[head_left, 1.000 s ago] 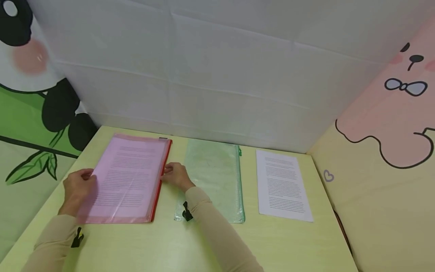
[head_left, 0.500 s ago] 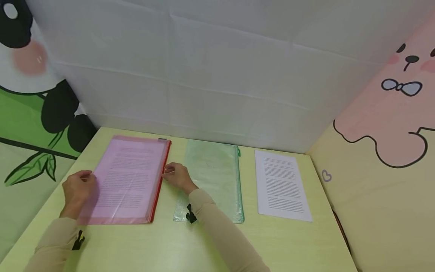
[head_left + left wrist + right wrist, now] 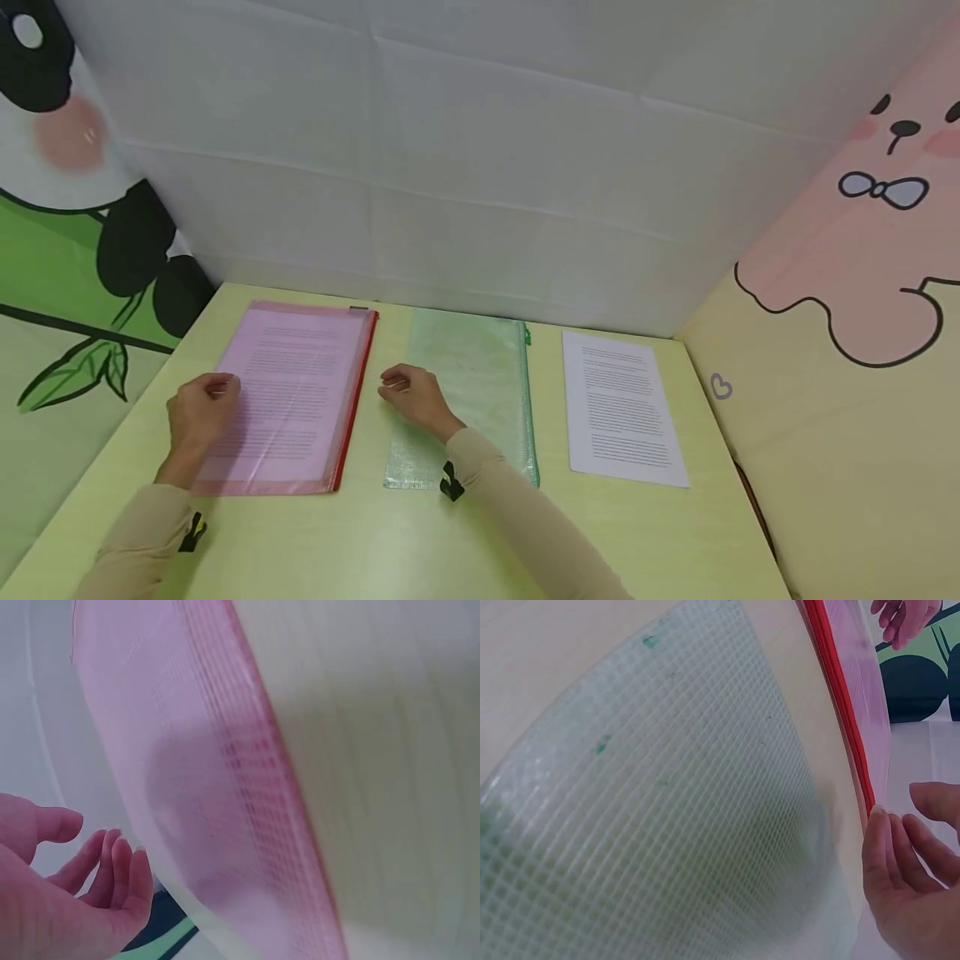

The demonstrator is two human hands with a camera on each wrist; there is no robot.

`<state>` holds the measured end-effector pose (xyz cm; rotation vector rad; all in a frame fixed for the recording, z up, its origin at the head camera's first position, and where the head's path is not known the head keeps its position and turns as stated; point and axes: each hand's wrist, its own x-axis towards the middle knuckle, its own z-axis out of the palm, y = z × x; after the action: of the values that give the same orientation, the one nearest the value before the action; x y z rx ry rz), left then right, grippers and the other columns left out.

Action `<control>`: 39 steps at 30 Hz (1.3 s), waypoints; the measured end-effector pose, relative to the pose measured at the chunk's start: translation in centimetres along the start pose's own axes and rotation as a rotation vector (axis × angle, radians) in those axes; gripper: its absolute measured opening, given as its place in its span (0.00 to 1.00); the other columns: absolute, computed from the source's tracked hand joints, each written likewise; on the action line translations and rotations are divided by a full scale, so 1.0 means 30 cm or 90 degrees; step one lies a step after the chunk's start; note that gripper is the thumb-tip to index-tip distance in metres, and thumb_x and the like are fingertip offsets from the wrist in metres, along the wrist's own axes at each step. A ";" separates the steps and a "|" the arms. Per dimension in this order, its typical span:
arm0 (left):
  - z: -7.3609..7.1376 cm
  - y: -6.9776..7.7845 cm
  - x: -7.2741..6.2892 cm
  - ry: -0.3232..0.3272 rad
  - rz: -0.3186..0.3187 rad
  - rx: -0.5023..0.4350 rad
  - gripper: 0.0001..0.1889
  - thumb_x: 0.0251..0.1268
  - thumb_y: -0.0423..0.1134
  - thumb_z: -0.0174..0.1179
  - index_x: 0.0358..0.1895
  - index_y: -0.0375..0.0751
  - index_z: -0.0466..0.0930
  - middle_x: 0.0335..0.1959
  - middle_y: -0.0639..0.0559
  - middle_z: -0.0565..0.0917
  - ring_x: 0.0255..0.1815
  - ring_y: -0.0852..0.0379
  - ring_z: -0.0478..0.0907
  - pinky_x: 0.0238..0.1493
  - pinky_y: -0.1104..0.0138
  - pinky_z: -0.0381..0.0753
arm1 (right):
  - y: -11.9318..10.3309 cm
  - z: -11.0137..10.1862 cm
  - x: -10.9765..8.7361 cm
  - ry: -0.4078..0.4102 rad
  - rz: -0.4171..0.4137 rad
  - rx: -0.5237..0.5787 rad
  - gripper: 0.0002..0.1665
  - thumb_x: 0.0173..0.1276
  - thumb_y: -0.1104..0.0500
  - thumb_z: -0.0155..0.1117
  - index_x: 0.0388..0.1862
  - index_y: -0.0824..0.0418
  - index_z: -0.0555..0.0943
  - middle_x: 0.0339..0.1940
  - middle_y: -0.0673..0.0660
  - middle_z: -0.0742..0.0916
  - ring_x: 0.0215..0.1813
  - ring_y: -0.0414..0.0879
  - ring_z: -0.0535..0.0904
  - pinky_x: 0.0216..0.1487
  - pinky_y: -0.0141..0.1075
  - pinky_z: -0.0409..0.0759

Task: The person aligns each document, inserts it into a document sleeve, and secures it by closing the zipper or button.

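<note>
A pink zip pouch [image 3: 288, 400] with a red zipper edge lies flat on the left of the table, a printed sheet showing through it. Over its left edge hovers my left hand [image 3: 201, 417], fingers loosely bent and thumb apart from them; in the left wrist view the hand [image 3: 82, 892] holds nothing. My right hand [image 3: 420, 400] is raised over the left side of a green mesh zip pouch [image 3: 476, 383]. Its fingers are loosely curved with nothing between them, as the right wrist view shows of the hand [image 3: 915, 877]. The red zipper [image 3: 840, 697] lies beyond its fingertips.
A white printed sheet [image 3: 626, 408] lies on the right part of the pale yellow table [image 3: 360, 550]. A white cloth wall [image 3: 450, 167] stands along the back edge. Cartoon-printed panels rise at the left and right.
Both hands have come off the pink pouch's edges. The left hand has moved right over the pouch, and the right hand has moved right, away from the red zipper. The pouches stay put.
</note>
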<state>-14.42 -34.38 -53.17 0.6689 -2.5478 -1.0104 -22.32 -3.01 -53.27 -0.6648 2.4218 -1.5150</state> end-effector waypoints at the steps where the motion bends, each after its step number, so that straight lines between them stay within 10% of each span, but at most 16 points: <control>1: 0.005 0.007 -0.004 0.003 0.007 -0.001 0.19 0.74 0.41 0.55 0.51 0.25 0.84 0.41 0.31 0.87 0.29 0.59 0.77 0.28 0.70 0.69 | 0.004 -0.005 -0.006 0.000 0.000 0.000 0.15 0.74 0.62 0.67 0.55 0.68 0.83 0.48 0.57 0.88 0.49 0.45 0.85 0.48 0.29 0.82; 39: 0.173 0.284 -0.177 -0.030 0.211 -0.082 0.10 0.70 0.33 0.60 0.43 0.27 0.86 0.33 0.37 0.87 0.37 0.41 0.83 0.39 0.53 0.79 | 0.156 -0.349 -0.231 0.095 -0.020 -0.057 0.18 0.73 0.61 0.68 0.57 0.70 0.82 0.52 0.64 0.88 0.52 0.53 0.84 0.55 0.44 0.84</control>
<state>-14.90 -23.22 -51.41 0.1805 -2.4944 -1.0689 -21.68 10.38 -53.13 -0.6306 2.6146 -1.5267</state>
